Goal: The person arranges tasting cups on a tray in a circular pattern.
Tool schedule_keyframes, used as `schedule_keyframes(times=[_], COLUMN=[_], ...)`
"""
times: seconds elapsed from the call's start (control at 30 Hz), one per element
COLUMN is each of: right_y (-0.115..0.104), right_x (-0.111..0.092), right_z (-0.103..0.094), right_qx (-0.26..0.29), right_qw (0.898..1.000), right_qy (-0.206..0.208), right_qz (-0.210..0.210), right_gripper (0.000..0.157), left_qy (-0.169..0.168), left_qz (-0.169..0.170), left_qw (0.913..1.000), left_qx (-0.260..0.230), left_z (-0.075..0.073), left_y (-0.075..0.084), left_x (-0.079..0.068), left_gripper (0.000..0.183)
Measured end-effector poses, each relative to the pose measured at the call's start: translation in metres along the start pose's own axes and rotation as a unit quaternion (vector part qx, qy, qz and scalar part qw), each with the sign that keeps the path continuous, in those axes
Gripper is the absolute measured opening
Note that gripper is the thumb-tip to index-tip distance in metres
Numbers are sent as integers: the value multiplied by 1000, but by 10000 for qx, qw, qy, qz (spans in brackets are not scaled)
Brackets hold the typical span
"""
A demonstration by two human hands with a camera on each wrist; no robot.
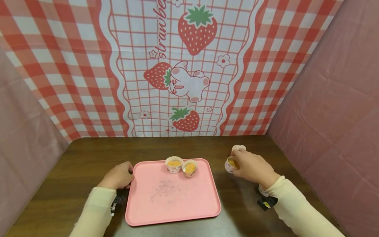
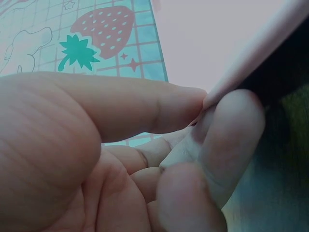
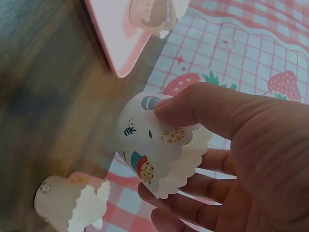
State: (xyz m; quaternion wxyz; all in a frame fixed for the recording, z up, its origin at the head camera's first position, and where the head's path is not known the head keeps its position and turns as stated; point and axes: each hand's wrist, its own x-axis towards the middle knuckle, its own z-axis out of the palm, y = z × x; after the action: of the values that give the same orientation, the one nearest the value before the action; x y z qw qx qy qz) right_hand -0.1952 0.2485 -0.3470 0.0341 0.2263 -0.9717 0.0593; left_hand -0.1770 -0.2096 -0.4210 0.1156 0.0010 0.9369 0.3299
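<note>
My left hand (image 1: 119, 176) pinches the left rim of a pink tray (image 1: 174, 204); the left wrist view shows the thumb and a finger on that rim (image 2: 256, 53). Two paper baking cups, a left one (image 1: 174, 168) and a right one (image 1: 189, 173), stand side by side at the tray's back edge with yellow filling inside. To the right of the tray, my right hand (image 1: 254, 168) holds a third patterned cup (image 1: 229, 166), also with yellow in it. In the right wrist view, thumb and fingers grip this scalloped cup (image 3: 145, 130) from opposite sides.
Another paper cup (image 1: 238, 147) stands just behind my right hand. One more cup (image 1: 263, 191) is partly hidden under the right wrist. The dark wooden table (image 1: 97, 149) meets a strawberry-print cloth (image 1: 183, 98) at the back and pink cloth (image 1: 334, 108) at the side.
</note>
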Motion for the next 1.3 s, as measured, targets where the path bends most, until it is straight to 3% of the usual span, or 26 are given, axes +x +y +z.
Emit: schedule_keyframes(times=[0.23,0.7,0.8,1.07,1.3], right_y=[-13,-38,-44,-64,-78], right_x=[4,14,17,23,27], right_z=[-1,9,13,24,37], right_qx=[145,-57,-32,-13,80], right_qw=[9999,9978,9974,9992,9981], right_qy=[22,348,283,-12,-112], right_qz=[-17,-555,-666,-400,-603], right_gripper=[26,28,28,39,42], left_qy=[32,33,37,51,57], left_qz=[83,77,74,60,45], left_qw=[9999,10000,10000,9999,10000], left_qx=[47,45,49,67,9], left_z=[0,-2,-2,-2,-2], left_y=[-1,0,1,0,0], left_x=[1,0,-1,1,0], left_gripper=[20,19,19,19,20])
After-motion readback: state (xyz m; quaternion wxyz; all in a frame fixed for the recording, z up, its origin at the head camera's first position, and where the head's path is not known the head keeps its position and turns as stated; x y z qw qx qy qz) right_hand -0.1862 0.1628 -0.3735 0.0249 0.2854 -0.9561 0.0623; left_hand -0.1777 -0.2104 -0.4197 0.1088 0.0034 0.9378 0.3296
